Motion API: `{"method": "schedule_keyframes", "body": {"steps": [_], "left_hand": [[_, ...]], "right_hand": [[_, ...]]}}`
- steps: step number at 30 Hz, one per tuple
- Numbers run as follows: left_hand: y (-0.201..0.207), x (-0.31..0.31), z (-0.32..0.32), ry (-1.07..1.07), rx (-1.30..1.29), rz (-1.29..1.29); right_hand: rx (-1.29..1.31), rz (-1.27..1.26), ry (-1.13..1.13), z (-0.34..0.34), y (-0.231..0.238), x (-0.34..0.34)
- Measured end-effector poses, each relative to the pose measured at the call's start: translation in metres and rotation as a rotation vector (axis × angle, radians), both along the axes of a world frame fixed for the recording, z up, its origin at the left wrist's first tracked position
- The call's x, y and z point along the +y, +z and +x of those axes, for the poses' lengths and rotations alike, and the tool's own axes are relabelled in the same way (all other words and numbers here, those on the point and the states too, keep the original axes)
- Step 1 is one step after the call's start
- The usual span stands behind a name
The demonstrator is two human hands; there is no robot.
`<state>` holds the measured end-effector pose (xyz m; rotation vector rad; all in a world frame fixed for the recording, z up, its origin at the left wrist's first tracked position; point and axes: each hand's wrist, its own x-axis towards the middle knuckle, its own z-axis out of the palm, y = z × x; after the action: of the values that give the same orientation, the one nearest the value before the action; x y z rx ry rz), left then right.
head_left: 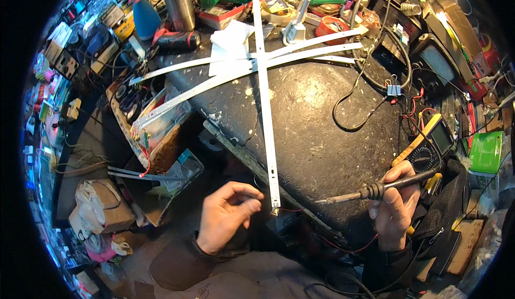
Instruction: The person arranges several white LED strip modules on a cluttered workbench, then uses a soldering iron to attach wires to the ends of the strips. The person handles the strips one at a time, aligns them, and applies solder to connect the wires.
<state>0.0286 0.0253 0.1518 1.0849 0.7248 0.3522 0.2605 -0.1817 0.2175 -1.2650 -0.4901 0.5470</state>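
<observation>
A long white LED strip [265,122] lies across the dark bench, its near end jutting just past the front edge. At that end are solder contacts with a thin red wire [351,251] running off to the right. My left hand [228,216] is beside the strip's near end, not touching it, fingers half curled, with a small gap between thumb and forefinger and nothing visible in them. My right hand [397,208] is closed around the handle of a soldering iron [370,192]. The iron's tip points left toward the strip end, a little apart from it.
Several more white strips [214,87] cross beneath the first. A yellow-edged multimeter [426,143] stands beyond my right hand. A black cable [343,122] loops over the right side. Power drill [177,39], steel flask [178,4] and red tape roll [331,27] line the back; boxes [104,205] stand left.
</observation>
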Motion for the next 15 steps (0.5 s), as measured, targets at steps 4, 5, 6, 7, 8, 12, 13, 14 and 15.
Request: {"method": "schedule_keyframes", "body": {"steps": [4,5,6,7,8,12,13,14,15], "left_hand": [[-0.008,-0.023,0.000,-0.103,-0.005,-0.116],[-0.009,-0.025,0.002,-0.080,-0.085,-0.124],[-0.009,-0.026,0.003,-0.102,-0.037,-0.144],[-0.009,-0.026,0.005,-0.122,-0.022,-0.150],[-0.009,-0.026,0.006,-0.145,-0.005,-0.155],[-0.002,-0.027,0.006,-0.166,0.041,-0.060],[-0.001,-0.027,0.007,-0.186,0.035,-0.043],[0.001,-0.026,0.008,-0.206,0.029,-0.026],[0.002,-0.026,0.009,-0.227,0.023,-0.008]], "right_hand": [[-0.075,-0.019,0.078,-0.010,-0.005,0.004],[-0.075,-0.054,0.078,-0.012,-0.004,0.003],[-0.088,-0.086,0.078,-0.013,-0.004,0.003],[-0.100,-0.117,0.076,-0.013,-0.005,0.004],[-0.099,-0.125,0.074,-0.013,-0.005,0.004],[-0.084,-0.221,0.111,-0.016,-0.004,0.006],[-0.094,-0.222,0.119,-0.016,-0.004,0.007],[-0.097,-0.241,0.121,-0.016,-0.004,0.008],[-0.099,-0.259,0.122,-0.017,-0.004,0.008]]}}
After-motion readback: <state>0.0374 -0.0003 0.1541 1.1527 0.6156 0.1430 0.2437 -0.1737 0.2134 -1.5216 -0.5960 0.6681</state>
